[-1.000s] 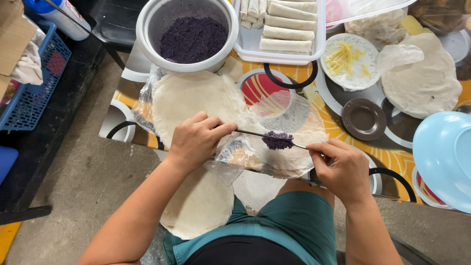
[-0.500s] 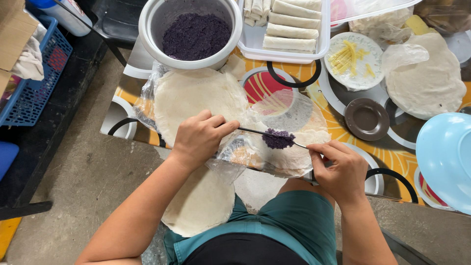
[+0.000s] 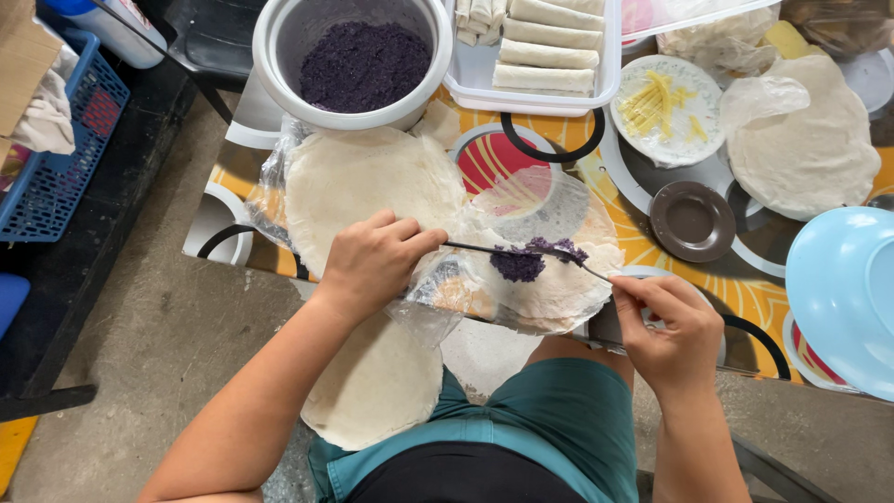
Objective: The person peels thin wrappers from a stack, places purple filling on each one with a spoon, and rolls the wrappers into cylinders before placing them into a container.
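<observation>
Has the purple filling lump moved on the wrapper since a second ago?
No. The filling sits the same way below the red circle on the table; only the camera shifted.

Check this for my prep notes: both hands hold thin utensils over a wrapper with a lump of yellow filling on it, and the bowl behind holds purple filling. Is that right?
Not quite. The lump of filling on the wrapper is dark purple, not yellow, matching what is in the bowl. The head view shows it. The rest holds: the left hand and the right hand each hold a thin utensil over the wrapper.
</observation>
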